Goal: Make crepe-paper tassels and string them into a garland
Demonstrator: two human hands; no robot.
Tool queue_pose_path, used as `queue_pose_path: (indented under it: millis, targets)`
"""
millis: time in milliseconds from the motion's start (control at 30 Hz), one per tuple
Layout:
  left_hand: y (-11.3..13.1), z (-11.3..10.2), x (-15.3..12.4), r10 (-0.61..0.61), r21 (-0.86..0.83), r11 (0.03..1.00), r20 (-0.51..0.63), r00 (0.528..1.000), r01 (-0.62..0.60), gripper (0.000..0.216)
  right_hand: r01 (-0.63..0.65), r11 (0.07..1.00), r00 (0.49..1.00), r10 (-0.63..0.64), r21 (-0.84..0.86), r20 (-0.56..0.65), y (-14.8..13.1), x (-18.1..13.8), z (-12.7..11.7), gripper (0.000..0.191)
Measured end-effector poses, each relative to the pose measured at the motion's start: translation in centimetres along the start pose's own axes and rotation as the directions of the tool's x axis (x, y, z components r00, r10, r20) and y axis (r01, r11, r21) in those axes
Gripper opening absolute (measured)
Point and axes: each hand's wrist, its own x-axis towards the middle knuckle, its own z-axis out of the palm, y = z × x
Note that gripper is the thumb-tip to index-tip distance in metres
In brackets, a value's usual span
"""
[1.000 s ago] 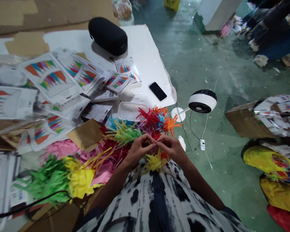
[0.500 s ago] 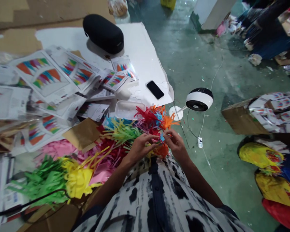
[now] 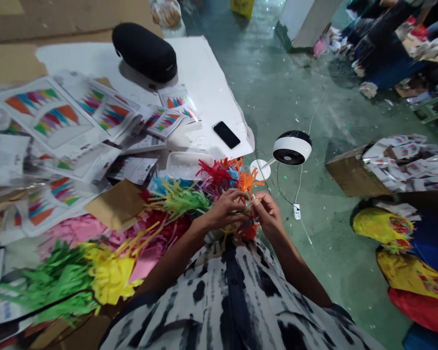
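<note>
My left hand [image 3: 228, 210] is closed, with its fingers bent at the top of a paper tassel. Close beside it, my right hand [image 3: 265, 213] pinches the same spot, where a small pale bit shows at the fingertips; the exact hold is partly hidden. Around both hands hang fringed tissue paper tassels: a red one [image 3: 217, 171], an orange one [image 3: 248, 181] and, further left, a yellow-green one [image 3: 180, 198]. Another orange tassel [image 3: 248, 230] lies below the hands, against the patterned shirt [image 3: 211, 287].
Left on the white table [image 3: 197, 63] are a black case [image 3: 144, 52], a phone [image 3: 226, 134], a white tray [image 3: 186, 165], printed packets [image 3: 56, 116], green tissue strips [image 3: 54, 279] and yellow ones [image 3: 111, 272]. A white fan [image 3: 292, 147] and a carton [image 3: 357, 170] stand right.
My left hand has turned and its fingers have come over the tassel top, covering most of the blue piece seen before. The view has shifted slightly to the right.
</note>
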Motion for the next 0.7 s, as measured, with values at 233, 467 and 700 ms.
queue_pose_path:
  millis: [233,467,700]
  targets:
    - [-0.8,2.7,-0.1,-0.095,-0.095,0.988,0.253,0.963,0.123,0.039,0.162,0.97,0.986,-0.167,-0.182,-0.012,-1.4,-0.5,-1.3,0.025]
    - [-0.3,4.9,-1.0,-0.171,-0.062,0.981,0.18,0.969,0.184,0.031,0.201,0.939,0.964,-0.241,-0.279,-0.116,0.6,-1.7,-2.8,0.023]
    - [-0.8,8.8,-2.3,-0.252,-0.057,0.961,0.216,0.944,0.269,0.042,0.161,0.983,0.966,-0.176,-0.091,-0.189,2.8,-2.7,-2.1,0.027]
